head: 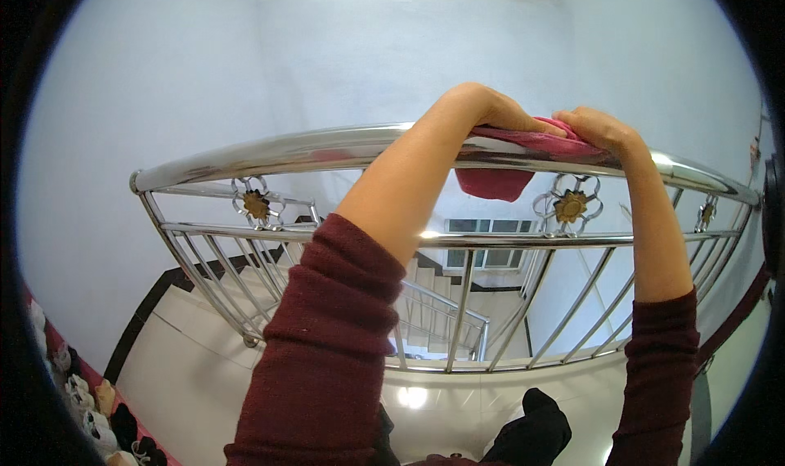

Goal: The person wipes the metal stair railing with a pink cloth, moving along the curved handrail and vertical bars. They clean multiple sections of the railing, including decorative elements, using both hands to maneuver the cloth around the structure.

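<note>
A pink-red cloth [552, 142] is draped over the polished metal handrail [294, 150] of a stair railing. My left hand [512, 113] presses on the cloth from above, fingers pointing right and partly sunk in its folds. Close beside it, my right hand [598, 127] grips the cloth's bunched right part against the rail. A darker red flap of the cloth [495, 184] hangs below the handrail, on its far side. My fingertips are partly hidden in the fabric.
Flower-shaped metal ornaments [570, 206] sit between the handrail and a lower bar [527, 240]. Beyond the balusters [461, 313], stairs [429, 291] descend. Several shoes [101, 429] line the lower left wall. Pale tiles [190, 337] cover the landing.
</note>
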`<state>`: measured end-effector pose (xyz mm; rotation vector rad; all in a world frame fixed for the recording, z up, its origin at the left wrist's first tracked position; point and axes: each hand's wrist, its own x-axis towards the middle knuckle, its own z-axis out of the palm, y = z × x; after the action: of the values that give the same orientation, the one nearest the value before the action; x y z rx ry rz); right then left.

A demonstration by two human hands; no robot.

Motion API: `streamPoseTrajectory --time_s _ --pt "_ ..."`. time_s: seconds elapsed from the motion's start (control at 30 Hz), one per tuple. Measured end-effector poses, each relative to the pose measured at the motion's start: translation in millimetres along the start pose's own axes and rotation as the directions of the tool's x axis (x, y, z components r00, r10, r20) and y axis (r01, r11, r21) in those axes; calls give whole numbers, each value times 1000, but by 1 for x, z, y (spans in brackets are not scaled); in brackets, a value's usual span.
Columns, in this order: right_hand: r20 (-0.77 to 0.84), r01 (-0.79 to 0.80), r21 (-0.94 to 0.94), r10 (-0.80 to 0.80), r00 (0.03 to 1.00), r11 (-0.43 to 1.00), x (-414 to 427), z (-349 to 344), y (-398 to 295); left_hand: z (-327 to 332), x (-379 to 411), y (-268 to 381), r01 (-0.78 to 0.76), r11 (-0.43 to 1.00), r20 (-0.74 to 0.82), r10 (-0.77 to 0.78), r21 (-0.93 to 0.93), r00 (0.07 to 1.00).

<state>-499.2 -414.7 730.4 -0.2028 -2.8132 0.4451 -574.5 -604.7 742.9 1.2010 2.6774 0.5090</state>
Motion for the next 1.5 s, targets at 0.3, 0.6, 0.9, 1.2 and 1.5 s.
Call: streamPoseTrajectory --time_s 0.3,0.6,0.9,1.2,1.5 --pt "-110 231 -300 -274 955 925 15 66 -135 -38 -75 -117 20 1000 -64 -19 20 998" --pt "-197 339 -455 -464 864 824 13 113 -259 -72 -165 -201 66 998 -128 -67 -15 989" --pt "-558 580 -389 -684 469 715 4 151 -257 -26 -191 -226 17 815 -606 416 579 678" --pt "-553 601 -513 -771 315 613 -18 142 -197 39 -150 -196 192 706 -731 643 682 229" --pt "-513 352 -723 -803 303 594 -30 121 -108 41 -157 -148 -3 763 -641 546 647 540"
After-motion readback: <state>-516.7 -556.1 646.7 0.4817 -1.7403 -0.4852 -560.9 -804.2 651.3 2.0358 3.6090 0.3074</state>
